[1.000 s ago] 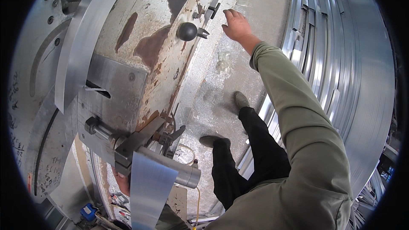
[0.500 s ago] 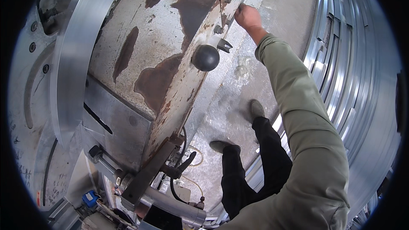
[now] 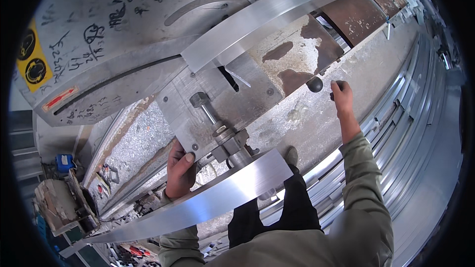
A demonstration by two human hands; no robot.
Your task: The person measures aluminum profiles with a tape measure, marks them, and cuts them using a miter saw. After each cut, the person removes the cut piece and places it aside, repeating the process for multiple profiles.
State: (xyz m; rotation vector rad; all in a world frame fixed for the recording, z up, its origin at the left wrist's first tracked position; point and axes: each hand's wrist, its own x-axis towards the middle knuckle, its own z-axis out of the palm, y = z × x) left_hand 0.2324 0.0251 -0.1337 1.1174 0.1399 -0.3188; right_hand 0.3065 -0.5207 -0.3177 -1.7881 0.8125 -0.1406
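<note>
Gripping the lower edge of the machine's grey metal plate (image 3: 217, 104) at centre frame, the left hand (image 3: 180, 168) has its fingers curled under and thumb on top; half a second ago this hand was out of view. Just below it a curved shiny metal strip (image 3: 217, 195) runs from lower left toward the centre, touching the hand's underside. The right hand (image 3: 342, 96), at right of centre, is closed around a short handle beside the black ball knob (image 3: 314, 84); earlier it reached higher, at the frame's top edge. The view has swung: the rusty patched bed (image 3: 297, 54) now lies upper right, and a second bright strip (image 3: 277, 15) arcs across the top. Stacked metal profiles (image 3: 420, 118) line the right side.
</note>
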